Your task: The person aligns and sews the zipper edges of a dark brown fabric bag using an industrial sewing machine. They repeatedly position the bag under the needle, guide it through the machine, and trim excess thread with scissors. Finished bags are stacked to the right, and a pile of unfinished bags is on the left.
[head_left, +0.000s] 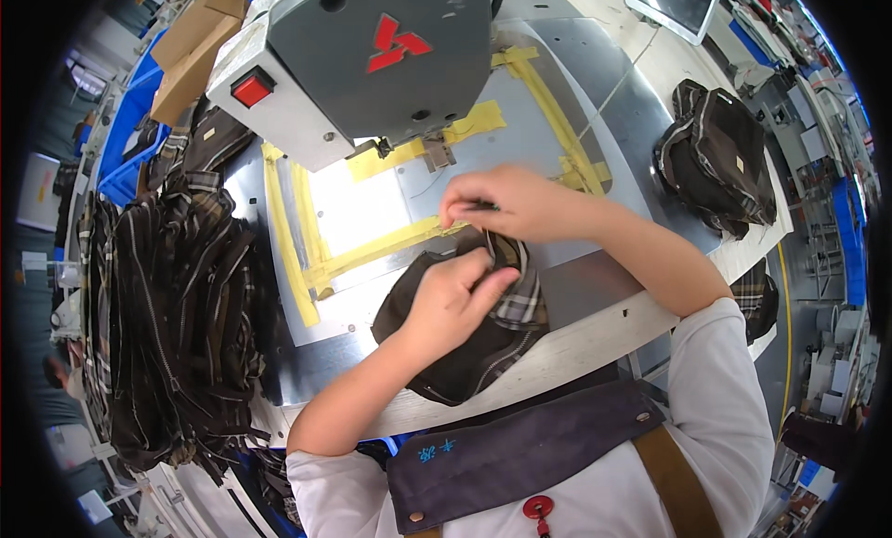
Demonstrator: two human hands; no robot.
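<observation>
A dark brown fabric bag (423, 352) with plaid panels and pale piping lies at the table's near edge, in front of an industrial sewing machine (409, 64). My left hand (451, 301) is closed on the bag's upper part, thumb over the plaid cloth (522, 296). Just above and to the right, my right hand (511, 203) has its fingers curled together around a small dark thing, too blurred to name. A thin thread shows near the needle area (437, 154), beyond my hands.
Yellow tape (372, 256) frames a pale plate on the metal table. A thick heap of similar dark bags (181, 324) hangs at the left. Another stack of bags (720, 157) sits at the right edge. Blue bins (125, 171), a cardboard box (190, 50) and a tablet (676, 6) stand farther back.
</observation>
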